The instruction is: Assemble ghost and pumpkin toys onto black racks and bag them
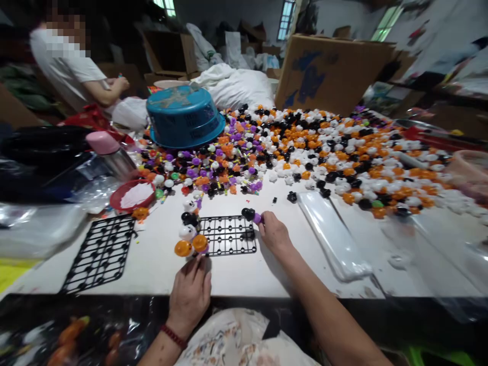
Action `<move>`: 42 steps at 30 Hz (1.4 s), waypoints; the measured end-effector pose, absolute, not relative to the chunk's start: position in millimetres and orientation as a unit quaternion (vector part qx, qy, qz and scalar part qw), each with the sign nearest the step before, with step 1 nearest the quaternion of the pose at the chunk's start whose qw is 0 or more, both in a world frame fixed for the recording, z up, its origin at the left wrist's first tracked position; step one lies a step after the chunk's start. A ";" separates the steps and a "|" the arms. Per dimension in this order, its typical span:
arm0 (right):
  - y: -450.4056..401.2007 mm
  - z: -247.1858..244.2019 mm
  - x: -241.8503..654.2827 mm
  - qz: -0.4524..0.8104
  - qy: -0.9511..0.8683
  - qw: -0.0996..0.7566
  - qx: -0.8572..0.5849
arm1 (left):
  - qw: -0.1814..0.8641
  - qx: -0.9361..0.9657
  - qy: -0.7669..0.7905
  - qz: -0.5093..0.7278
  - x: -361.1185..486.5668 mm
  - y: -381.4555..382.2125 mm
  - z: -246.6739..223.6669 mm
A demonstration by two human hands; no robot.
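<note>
A black plastic grid rack [229, 236] lies flat before me, small toys standing along its left end. Among these are a white ghost-like toy [187, 232], a black one [189, 219] and an orange pumpkin toy [200, 243]. My left hand [190, 287] is at the near left corner of the rack, fingers closed and tips just below the pumpkin toys; what they grip is hidden. Over the rack's right end, my right hand [273, 233] pinches a small black toy with a purple base [249, 214], tilted sideways.
A second grid rack [101, 251] lies left, near a red bowl of white powder [133, 195]. Piled toy pieces [305, 137] spread behind, around an upturned blue tub [185, 117]. Clear plastic bags [331, 236] lie right. A person in white [72, 66] sits back left.
</note>
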State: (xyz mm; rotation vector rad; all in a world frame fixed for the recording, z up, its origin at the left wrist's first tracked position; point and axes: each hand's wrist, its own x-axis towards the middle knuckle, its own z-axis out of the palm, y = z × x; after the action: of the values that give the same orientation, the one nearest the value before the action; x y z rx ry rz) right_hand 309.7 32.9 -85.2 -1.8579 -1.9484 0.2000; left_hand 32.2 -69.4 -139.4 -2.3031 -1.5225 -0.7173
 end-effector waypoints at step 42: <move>49.7 -79.9 191.3 0.319 -0.785 0.203 -0.490 | 0.060 -0.792 -0.560 -0.235 38.0 -75.5 -130.0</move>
State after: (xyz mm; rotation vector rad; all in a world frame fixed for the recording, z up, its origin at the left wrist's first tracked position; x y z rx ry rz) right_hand 191.3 49.7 -79.9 -1.3690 -2.1914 0.8916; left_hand 38.0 -75.5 -130.0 -2.3972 -1.6965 -0.7108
